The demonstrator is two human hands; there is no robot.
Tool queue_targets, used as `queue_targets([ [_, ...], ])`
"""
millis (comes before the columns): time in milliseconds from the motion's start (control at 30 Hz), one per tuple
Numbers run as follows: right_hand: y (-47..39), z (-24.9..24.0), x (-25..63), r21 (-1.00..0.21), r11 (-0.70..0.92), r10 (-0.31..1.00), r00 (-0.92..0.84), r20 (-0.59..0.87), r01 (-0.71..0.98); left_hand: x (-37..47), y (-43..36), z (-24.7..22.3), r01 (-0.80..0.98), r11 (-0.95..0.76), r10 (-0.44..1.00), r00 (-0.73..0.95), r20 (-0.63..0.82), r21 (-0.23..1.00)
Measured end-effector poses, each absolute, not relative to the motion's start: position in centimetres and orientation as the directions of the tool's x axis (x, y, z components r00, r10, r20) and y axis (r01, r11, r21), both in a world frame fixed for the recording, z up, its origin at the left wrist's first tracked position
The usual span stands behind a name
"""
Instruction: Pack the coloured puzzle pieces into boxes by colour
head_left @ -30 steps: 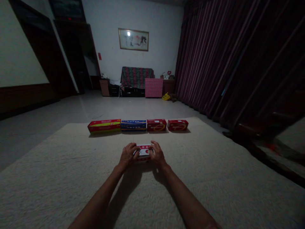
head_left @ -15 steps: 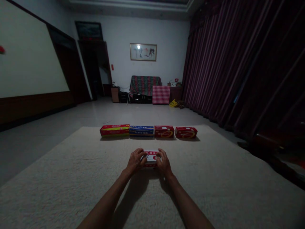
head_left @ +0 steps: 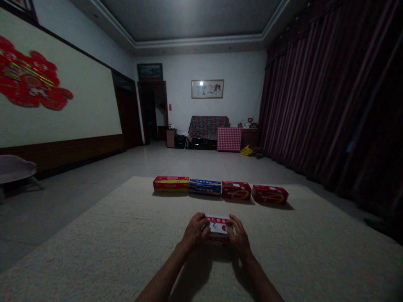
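Note:
Between my two hands is a small red and white box [head_left: 218, 226] with printed characters on it. My left hand [head_left: 195, 230] grips its left end and my right hand [head_left: 238, 233] its right end, fingers bent over the edges. Beyond it stands a row of boxes: a red and yellow-green box [head_left: 171, 185] at the left, a blue box [head_left: 204, 187], a dark red box [head_left: 236, 191], and another dark red box [head_left: 270, 194] at the right end. The fingers hide both ends of the held box.
The boxes stand on a pale textured cover [head_left: 119, 226]. Tiled floor [head_left: 126, 163] lies beyond it. A grey stool [head_left: 17, 167] is at the left. Dark purple curtains [head_left: 299, 96] hang along the right, and a red checked cloth [head_left: 229, 139] stands by the far wall.
The view has tilted up and swung left, so the stool and the red wall decoration now show. Both hands keep their hold on the red and white box.

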State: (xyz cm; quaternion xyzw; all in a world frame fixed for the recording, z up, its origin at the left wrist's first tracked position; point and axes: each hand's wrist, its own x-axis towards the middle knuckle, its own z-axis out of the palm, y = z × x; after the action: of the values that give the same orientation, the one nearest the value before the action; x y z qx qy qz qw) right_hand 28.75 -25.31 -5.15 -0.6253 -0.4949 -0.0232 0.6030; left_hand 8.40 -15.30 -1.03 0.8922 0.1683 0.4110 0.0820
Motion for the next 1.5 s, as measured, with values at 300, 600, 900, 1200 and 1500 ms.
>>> queue_targets([
  [300,-26.0,-5.3,30.0,-0.655,0.248,0.648,0.380,0.660,0.714,8.4,-14.2,-3.8,0.202,-0.891,0.446,0.557,0.701,0.406],
  [600,-23.1,-5.7,28.6,-0.567,0.345,0.544,0.333,0.770,0.748,7.9,-11.6,-6.2,0.168,-0.854,0.497,0.541,0.678,0.492],
  [900,-24.0,-1.0,30.6,-0.668,0.286,0.897,0.053,0.439,0.687,5.5,-10.1,0.0,0.294,-0.802,0.495,0.814,0.304,0.520],
  [1200,-24.5,0.4,31.7,-0.707,0.267,0.956,-0.089,0.278,0.655,5.3,-10.3,2.8,0.364,-0.780,0.472,0.876,0.098,0.509],
  [1500,-23.9,2.0,31.5,-0.696,0.243,0.966,-0.100,0.240,0.676,5.7,-10.5,3.5,0.333,-0.806,0.447,0.884,0.135,0.489],
])
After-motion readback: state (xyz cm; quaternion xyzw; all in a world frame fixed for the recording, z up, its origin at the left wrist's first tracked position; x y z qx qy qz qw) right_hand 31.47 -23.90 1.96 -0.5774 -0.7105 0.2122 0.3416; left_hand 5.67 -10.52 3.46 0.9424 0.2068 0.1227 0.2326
